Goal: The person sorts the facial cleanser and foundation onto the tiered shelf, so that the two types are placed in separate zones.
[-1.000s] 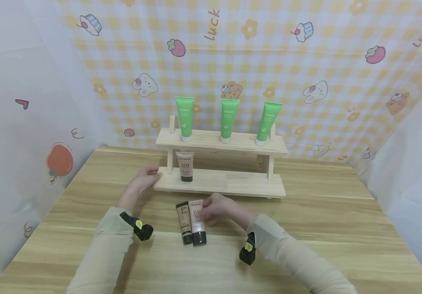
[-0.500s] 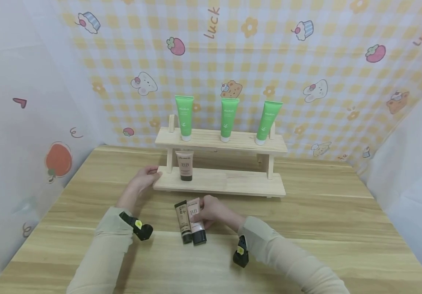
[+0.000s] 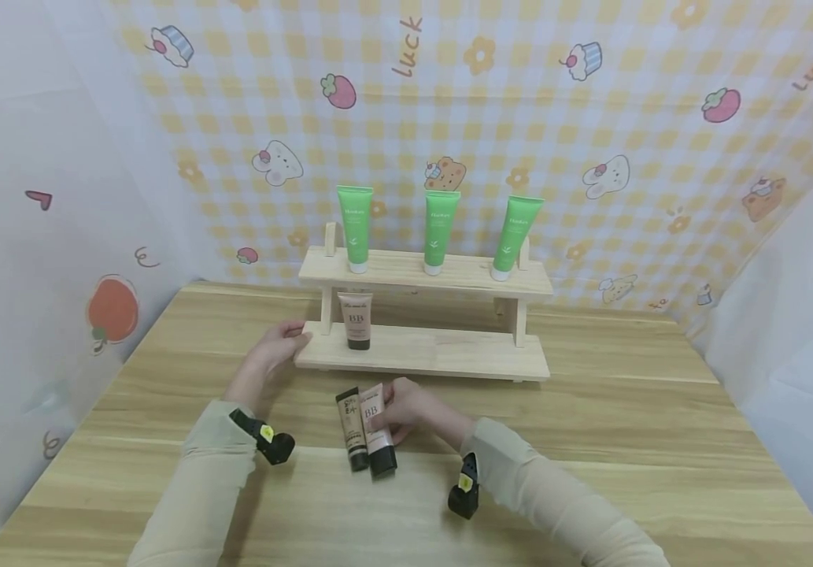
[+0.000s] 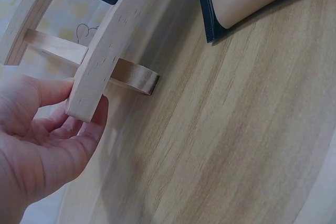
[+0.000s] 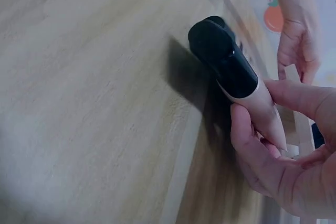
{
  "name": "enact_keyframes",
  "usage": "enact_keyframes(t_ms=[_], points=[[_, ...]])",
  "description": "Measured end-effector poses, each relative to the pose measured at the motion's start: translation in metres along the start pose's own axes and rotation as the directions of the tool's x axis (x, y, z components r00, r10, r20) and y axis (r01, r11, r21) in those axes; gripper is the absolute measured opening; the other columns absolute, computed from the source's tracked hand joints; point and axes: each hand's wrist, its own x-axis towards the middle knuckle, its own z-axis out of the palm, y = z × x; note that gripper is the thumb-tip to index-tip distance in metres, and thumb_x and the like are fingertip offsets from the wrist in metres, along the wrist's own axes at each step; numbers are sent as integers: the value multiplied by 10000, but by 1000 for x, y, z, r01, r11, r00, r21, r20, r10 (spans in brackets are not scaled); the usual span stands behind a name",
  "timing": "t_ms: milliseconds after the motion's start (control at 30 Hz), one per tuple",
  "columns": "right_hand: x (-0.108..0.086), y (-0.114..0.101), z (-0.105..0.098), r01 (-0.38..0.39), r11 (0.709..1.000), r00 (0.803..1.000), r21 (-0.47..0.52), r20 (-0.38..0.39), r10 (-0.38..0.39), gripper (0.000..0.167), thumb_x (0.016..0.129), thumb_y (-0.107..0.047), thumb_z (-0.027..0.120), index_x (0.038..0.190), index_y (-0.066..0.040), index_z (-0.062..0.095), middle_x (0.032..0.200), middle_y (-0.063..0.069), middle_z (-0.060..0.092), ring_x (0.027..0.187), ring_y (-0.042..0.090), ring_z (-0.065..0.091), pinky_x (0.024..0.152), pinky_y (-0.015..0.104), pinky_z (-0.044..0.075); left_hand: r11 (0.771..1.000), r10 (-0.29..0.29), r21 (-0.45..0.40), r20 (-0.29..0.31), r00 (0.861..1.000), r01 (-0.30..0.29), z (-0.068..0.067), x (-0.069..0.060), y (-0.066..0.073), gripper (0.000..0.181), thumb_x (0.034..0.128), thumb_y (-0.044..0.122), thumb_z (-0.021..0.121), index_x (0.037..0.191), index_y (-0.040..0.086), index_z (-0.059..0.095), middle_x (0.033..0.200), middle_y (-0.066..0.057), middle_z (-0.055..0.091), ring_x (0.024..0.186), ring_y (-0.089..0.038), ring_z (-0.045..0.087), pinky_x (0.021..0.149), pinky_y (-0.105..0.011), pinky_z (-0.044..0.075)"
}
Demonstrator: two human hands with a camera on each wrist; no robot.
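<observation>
In the head view my left hand (image 3: 271, 352) holds the left end of the wooden shelf's lower board (image 3: 470, 357). The left wrist view shows the thumb on one face of the board (image 4: 94, 85) and fingers on the other. My right hand (image 3: 416, 407) pinches a pink BB cream tube (image 3: 380, 442) with a black cap, thumb across its front. In the right wrist view the cap (image 5: 220, 51) casts a shadow on the table. Left of it, a tan tube (image 3: 352, 429) with black ends lies on the tabletop, very close to the pink one.
A smaller BB cream tube (image 3: 357, 320) stands on the lower board at left. Three green tubes, left (image 3: 356, 230), middle (image 3: 440, 232) and right (image 3: 516, 234), stand on the upper board (image 3: 399, 265). Patterned cloth (image 3: 484, 118) hangs behind the wooden table (image 3: 626, 409).
My right hand has shifted slightly left and closed its thumb and fingers round the pink tube. That tube's top end has tilted left towards the tan one. The left hand stays on the shelf.
</observation>
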Motion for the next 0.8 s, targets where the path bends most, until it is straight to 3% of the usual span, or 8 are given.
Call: enact_keyframes(t_ms=[233, 633, 800], points=[[-7, 0, -9, 7, 1000, 1000, -17, 27, -6, 193, 736, -66, 727, 879, 5, 620, 727, 124, 680, 555, 137, 607, 508, 282, 569, 1000, 8, -19, 5, 1000, -7, 1, 0, 1, 546, 967, 94, 380, 1419, -81, 130, 1468, -283, 200, 1349, -376, 264, 1128, -416, 284], [-20, 0, -28, 47, 999, 999, -6, 18, -47, 493, 733, -129, 742, 1127, 63, 516, 877, 137, 647, 692, 199, 641, 592, 300, 578, 1000, 8, -6, 7, 1000, -8, -1, -4, 1, 554, 968, 99, 387, 1422, -76, 123, 1472, -287, 183, 1360, -383, 236, 1136, -422, 264], [-24, -1, -37, 50, 999, 999, 3, -12, -50, 515, 741, -126, 732, 1167, 53, 505, 931, 154, 638, 722, 208, 640, 603, 309, 578, 1000, 8, -4, 14, 1000, -8, -1, -4, 1, 561, 969, 115, 397, 1424, -70, 127, 1475, -287, 173, 1362, -384, 228, 1135, -423, 263]])
